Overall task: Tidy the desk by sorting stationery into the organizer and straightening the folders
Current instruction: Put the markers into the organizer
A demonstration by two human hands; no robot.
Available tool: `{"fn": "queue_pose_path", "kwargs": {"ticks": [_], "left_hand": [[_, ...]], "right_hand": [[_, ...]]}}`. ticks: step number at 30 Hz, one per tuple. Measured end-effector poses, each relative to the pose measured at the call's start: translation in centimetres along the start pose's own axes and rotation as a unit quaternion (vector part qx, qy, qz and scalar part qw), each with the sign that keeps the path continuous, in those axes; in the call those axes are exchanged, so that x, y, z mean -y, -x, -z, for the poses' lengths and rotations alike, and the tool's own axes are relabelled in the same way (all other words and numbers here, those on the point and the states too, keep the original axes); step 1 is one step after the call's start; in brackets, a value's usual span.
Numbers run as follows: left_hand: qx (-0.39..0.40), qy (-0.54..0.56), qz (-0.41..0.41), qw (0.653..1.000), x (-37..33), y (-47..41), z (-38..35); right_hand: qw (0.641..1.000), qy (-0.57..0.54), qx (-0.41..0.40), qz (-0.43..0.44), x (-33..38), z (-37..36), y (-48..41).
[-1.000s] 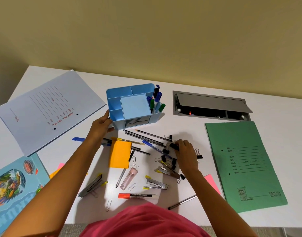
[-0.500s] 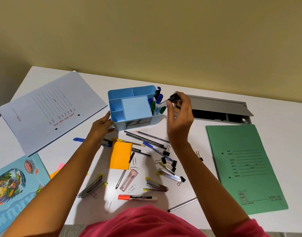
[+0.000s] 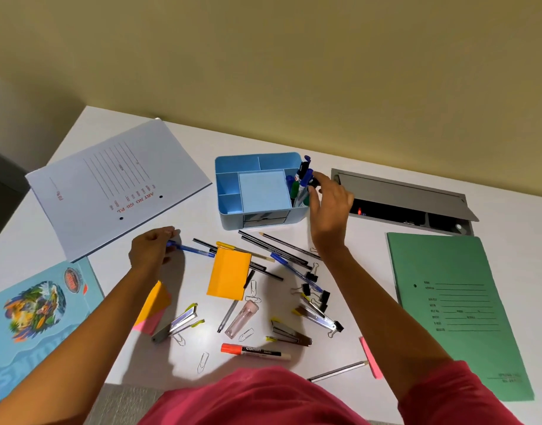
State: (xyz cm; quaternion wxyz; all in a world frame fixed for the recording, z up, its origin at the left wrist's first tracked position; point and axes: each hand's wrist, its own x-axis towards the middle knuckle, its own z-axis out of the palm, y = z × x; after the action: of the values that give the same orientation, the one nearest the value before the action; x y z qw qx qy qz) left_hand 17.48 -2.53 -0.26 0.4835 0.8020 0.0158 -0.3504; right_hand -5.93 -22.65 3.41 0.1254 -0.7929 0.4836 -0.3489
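**Clip at the organizer, pen under the left hand**

Right hand (image 3: 329, 207) raised at the right edge of the blue organizer (image 3: 257, 187), centre of frame, fingertips pinched on a small black binder clip (image 3: 314, 182) beside the upright pens. Left hand (image 3: 150, 251) lower left of centre, grip curled onto the end of a blue pen (image 3: 191, 249) lying on the desk (image 3: 355, 240). Green folder (image 3: 453, 305) flat at right; white folder (image 3: 116, 185) skewed at upper left.

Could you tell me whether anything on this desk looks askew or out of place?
Yes. The white folder lies skewed at the back left corner of the desk. Pens, binder clips and staplers lie scattered in front of the blue organizer rather than in it. The green folder sits slightly tilted on the right.
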Motion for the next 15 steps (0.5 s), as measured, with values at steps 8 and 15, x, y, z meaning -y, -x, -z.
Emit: {"fn": "queue_pose_path", "kwargs": {"ticks": [8,15], "left_hand": [[-0.114,-0.032,0.036,0.992,2.2,-1.1,1.0],[-0.093,-0.103,-0.046,0.989,3.1,0.8,-0.2]], "right_hand": [[0.999,0.021,0.021,0.030,-1.0,-1.1,0.0],[0.994,0.016,-0.054,0.089,-1.2,-0.6,1.9]]}}
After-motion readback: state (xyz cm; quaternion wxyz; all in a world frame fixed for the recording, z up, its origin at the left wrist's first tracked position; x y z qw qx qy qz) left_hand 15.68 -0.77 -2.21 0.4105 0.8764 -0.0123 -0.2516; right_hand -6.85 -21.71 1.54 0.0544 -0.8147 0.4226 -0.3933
